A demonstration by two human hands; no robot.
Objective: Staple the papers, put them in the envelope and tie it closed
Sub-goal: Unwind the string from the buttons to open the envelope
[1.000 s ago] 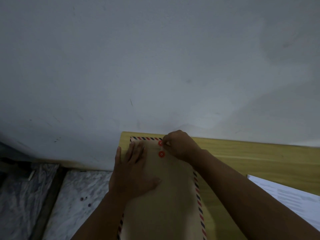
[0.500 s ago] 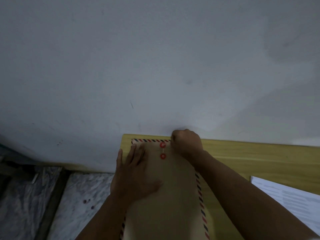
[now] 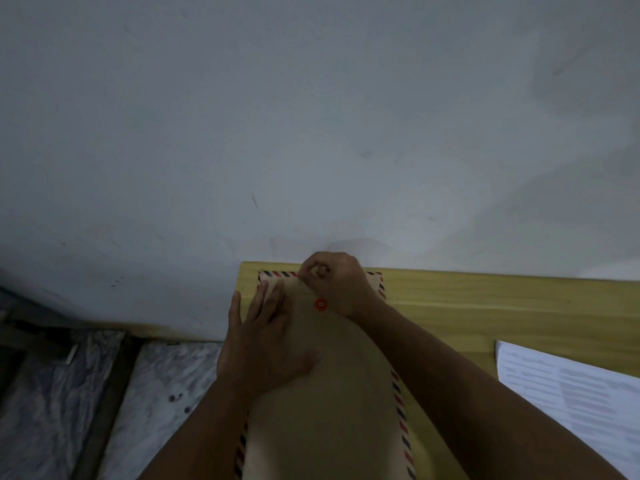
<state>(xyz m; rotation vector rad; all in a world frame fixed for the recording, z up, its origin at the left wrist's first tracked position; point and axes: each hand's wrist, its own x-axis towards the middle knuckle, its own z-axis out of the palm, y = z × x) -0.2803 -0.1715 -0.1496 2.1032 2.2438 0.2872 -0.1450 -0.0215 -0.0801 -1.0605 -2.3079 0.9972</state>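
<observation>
A brown envelope [image 3: 332,403] with a red-and-blue striped border lies lengthwise on the wooden table [image 3: 485,306], its flap end toward the wall. My left hand [image 3: 266,341] presses flat on the envelope's upper left part. My right hand [image 3: 336,282] is curled at the flap end and pinches the thin closing string. One red button [image 3: 320,304] shows just below that hand. The upper button is hidden under my right hand.
A printed white sheet [image 3: 571,393] lies on the table at the right. A grey wall [image 3: 311,116] rises straight behind the table's far edge. Left of the table is a marbled floor [image 3: 156,393] with a dark strip.
My right hand has moved left over the flap, from the right of the buttons to above them, and now covers the upper button. My left hand stayed pressed on the envelope.
</observation>
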